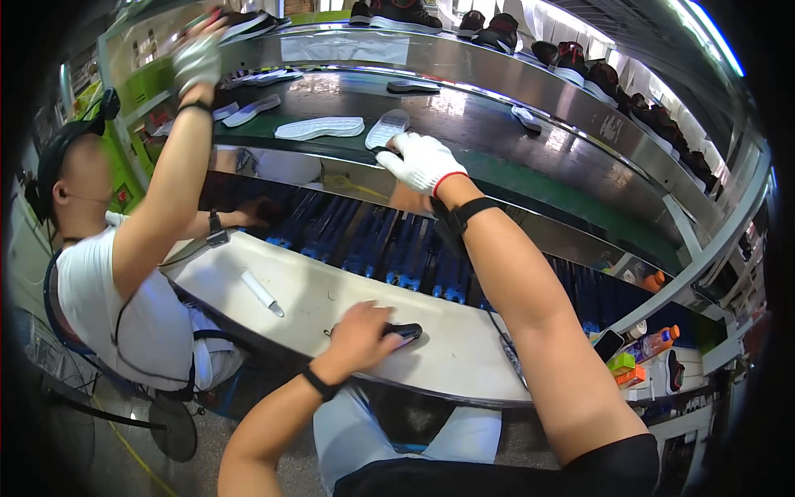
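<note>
My left hand [358, 338], bare with a black wristband, rests low over the white worktable. Its fingers and thumb close on a small dark shoe-like piece [405, 334] lying there; the palm hides part of it. My right hand [426, 162] wears a white knit glove with a red cuff and reaches over the conveyor. Its fingers and thumb pinch the near end of a white shoe sole [388, 127], which looks tilted. Another white sole [320, 127] lies flat on the belt, left of that hand.
Dark shoes with white soles [571, 62] line the upper shelf. Blue-ended bars [406, 248] run between worktable [464, 356] and conveyor [530, 178]. A white tube [262, 293] lies on the table. At left sits a co-worker [124, 306], one gloved hand raised. Bottles and small boxes [630, 377] stand right.
</note>
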Demonstrator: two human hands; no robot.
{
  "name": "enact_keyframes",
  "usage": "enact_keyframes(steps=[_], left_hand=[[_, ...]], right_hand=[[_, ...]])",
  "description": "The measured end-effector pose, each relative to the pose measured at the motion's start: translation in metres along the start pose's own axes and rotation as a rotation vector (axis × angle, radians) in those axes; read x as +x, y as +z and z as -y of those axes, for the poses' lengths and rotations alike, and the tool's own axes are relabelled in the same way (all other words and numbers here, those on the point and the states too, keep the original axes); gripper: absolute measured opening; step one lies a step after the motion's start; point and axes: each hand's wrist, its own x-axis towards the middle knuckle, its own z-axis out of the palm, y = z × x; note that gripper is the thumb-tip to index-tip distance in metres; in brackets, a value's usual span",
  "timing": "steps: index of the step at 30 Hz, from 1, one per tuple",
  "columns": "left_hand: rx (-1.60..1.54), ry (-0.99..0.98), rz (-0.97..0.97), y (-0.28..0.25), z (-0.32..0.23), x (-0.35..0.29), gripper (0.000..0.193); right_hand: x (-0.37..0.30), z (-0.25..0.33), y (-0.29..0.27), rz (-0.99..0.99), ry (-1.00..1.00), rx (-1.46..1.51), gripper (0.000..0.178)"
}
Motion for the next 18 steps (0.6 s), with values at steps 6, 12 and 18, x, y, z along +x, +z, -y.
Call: enact_keyframes(steps=[6, 12, 18], left_hand=[[0.276, -0.03, 0.618, 0.031, -0.035, 0.036, 0.048], [-0.525, 0.312, -0.206, 0.002, -0.104, 0.002, 0.049], [-0.262, 0.271, -0.198, -0.002, -0.102, -0.037, 0.056]], right_hand=[[-0.045, -0.015, -0.014, -0.093, 0.006, 0.016, 0.055], [-0.235, -0.022, -0.024, -0.74, -0.507, -0.037, 0.041], [-0.401, 0.009, 0.022, -0.469, 0.206, 1.086, 0.035]])
